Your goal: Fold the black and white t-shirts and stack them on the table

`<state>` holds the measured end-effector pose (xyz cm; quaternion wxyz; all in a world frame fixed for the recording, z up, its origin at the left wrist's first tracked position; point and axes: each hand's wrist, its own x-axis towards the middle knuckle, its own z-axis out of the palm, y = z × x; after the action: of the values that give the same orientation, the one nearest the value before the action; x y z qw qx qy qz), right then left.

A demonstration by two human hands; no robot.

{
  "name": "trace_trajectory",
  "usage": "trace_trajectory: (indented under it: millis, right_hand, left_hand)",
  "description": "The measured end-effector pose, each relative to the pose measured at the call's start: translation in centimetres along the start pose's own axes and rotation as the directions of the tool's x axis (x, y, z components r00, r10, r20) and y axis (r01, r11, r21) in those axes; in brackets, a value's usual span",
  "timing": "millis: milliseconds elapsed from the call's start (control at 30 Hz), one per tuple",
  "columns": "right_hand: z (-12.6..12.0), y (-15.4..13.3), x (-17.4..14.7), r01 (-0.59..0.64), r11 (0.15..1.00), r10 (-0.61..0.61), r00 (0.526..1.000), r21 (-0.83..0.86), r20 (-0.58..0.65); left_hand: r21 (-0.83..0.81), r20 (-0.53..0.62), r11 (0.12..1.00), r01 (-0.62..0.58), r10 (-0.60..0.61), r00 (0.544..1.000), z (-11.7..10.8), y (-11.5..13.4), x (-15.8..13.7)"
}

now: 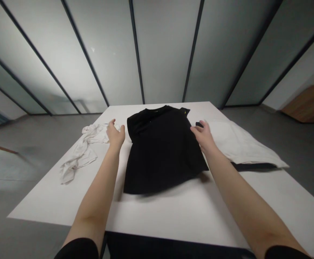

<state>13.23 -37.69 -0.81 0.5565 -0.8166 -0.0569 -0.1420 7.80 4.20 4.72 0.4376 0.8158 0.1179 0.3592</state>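
A black short-sleeved T-shirt (pixel 167 151) is spread over the middle of the white table, collar at the far side. Its near hem is slightly blurred and looks lifted off the surface. My left hand (pixel 115 133) hovers left of the shirt, fingers and thumb apart, holding nothing. At the shirt's right edge is my right hand (pixel 204 136), its thumb and fingers parted and the thumb close to the cloth. Whether that thumb touches the shirt is hard to see. A small dark patch shows behind the right fingers.
Crumpled white clothing (pixel 78 153) lies along the left side of the table (pixel 167 216). On the right rests a flat white garment (pixel 240 144) with black cloth under its near edge. Frosted glass panels (pixel 162 50) stand behind the table.
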Motion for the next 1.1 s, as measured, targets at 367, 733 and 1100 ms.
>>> trace_trajectory:
  millis: [367,733,1100]
  right_hand:
    - [3.7,-0.1,-4.8,0.259,0.700,0.040,0.916,-0.665,0.399]
    - [0.5,-5.5,-5.4,-0.098,0.963,0.270,0.417,-0.252,0.868]
    - [3.0,-2.6,-5.5,0.355,0.783,0.113,0.728,-0.512,0.677]
  left_hand:
    - [0.448,0.728,0.795,-0.408,-0.060,0.683,6.1,0.4,-9.8]
    - [0.214,0.962,0.975,-0.063,-0.199,0.185,-0.2,3.1,-4.7]
    - [0.348,0.908,0.872,-0.344,-0.223,0.354,1.9,1.1,-6.6]
